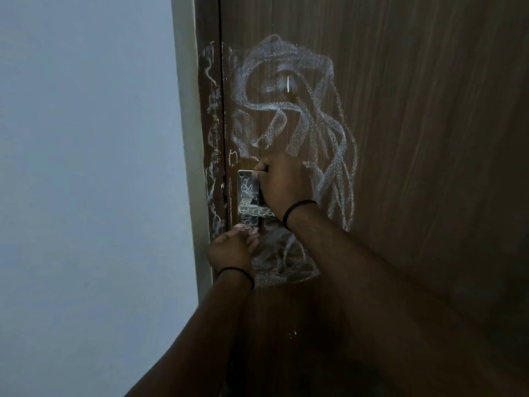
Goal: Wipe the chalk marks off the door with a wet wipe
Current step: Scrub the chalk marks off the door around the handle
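White chalk marks [289, 110] scrawl across the brown door [415, 138], down its frame [211, 156] and over the metal handle plate [246, 187]. The lever handle [254, 211] also carries chalk. My right hand [283, 181] is against the door at the plate's upper right corner, fingers curled. Whatever they pinch is hidden. My left hand [232, 249] is just below the plate and grips a small pale, pinkish wad [246, 229], apparently the wet wipe. More chalk [283, 259] lies beside that hand.
A pale wall [86, 167] fills the left side, with a light door jamb [189, 138] between it and the brown frame. Both wrists wear thin black bands. The door's right part is bare wood.
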Motion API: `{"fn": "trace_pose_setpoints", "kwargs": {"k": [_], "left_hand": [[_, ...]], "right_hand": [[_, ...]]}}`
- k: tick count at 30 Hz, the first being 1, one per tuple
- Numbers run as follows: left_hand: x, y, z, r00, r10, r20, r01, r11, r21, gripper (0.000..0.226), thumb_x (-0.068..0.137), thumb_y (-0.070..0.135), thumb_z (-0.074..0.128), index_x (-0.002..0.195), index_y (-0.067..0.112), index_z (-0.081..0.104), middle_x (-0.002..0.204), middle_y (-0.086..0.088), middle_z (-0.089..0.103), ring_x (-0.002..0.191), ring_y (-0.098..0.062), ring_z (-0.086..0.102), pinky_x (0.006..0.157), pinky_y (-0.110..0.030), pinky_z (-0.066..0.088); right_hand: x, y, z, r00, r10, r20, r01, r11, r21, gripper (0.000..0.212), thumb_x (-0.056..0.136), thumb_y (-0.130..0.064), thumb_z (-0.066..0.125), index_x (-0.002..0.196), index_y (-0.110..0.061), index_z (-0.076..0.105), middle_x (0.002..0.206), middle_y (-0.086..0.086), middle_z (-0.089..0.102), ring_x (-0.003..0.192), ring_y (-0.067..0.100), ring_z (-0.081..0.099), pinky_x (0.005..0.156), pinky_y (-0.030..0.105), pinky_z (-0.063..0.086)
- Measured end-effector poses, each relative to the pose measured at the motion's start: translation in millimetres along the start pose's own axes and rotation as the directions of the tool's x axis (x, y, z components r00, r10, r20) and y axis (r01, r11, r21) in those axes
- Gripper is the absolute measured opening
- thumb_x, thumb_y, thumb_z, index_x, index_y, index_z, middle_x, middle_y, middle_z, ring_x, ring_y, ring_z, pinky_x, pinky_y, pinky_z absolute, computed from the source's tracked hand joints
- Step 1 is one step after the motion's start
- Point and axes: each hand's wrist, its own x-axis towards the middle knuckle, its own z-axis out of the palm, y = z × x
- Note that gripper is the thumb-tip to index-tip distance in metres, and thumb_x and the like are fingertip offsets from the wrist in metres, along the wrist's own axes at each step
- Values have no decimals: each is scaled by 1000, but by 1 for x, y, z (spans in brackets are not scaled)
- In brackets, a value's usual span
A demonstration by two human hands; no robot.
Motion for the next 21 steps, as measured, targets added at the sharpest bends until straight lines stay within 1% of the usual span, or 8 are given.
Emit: {"fn": "trace_pose_setpoints", "kwargs": {"k": [2,5,9,14,16,18,19,21], "left_hand": [[3,1,0,998,-58,34,60,996,-60,9,92,-8,54,95,-11,62,82,-26,65,48,-20,67,46,-23,56],[6,3,0,995,-94,28,96,993,-63,16,93,-6,54,79,-3,60,72,-18,66,45,-18,67,43,-22,54],[-1,0,5,984,-123,129,124,992,0,22,94,-7,50,76,-2,62,59,-13,69,46,-16,66,48,-24,57],[-6,-12,16,993,-96,70,97,995,-19,18,93,-7,53,77,-2,61,55,-8,70,48,-17,68,49,-26,58],[-3,-12,16,991,-104,81,110,992,-64,18,94,-7,51,79,-2,61,64,-11,71,53,-19,69,55,-27,59],[0,-10,13,988,-123,92,133,984,-120,16,97,-5,46,90,-7,60,86,-19,67,70,-26,68,71,-33,57],[2,-9,11,990,-119,70,128,980,-153,17,98,-5,44,92,-8,59,92,-23,63,75,-28,66,74,-34,55],[7,-8,7,997,-77,2,76,977,-201,17,98,-4,43,95,-8,58,91,-25,63,73,-29,66,62,-30,59]], "right_hand": [[-1,0,2,1000,-5,0,5,1000,-1,16,89,-22,67,74,-22,73,74,-2,71,69,16,66,66,37,59],[-1,-1,4,1000,-11,-4,11,1000,-5,17,90,-22,67,73,-22,73,73,0,71,68,18,65,67,37,59],[0,-1,2,1000,-20,-19,20,999,-41,17,90,-17,66,75,-20,71,71,0,70,66,16,64,66,35,58],[-1,-2,-1,1000,-28,2,28,998,-53,16,91,-18,67,76,-20,72,72,1,70,67,18,65,66,37,59],[-1,-1,-1,999,-35,2,35,998,-56,15,91,-20,67,77,-20,73,72,3,71,66,20,65,66,38,59],[0,-1,0,999,-45,-7,44,997,-64,14,90,-19,67,78,-19,74,73,3,71,67,20,66,66,37,59],[0,-1,0,999,-49,-9,49,996,-71,13,91,-18,67,80,-19,74,75,3,72,68,20,67,66,37,59],[2,0,2,998,-58,-5,57,994,-98,11,91,-15,66,84,-18,74,78,4,72,71,21,67,67,38,59]]}}
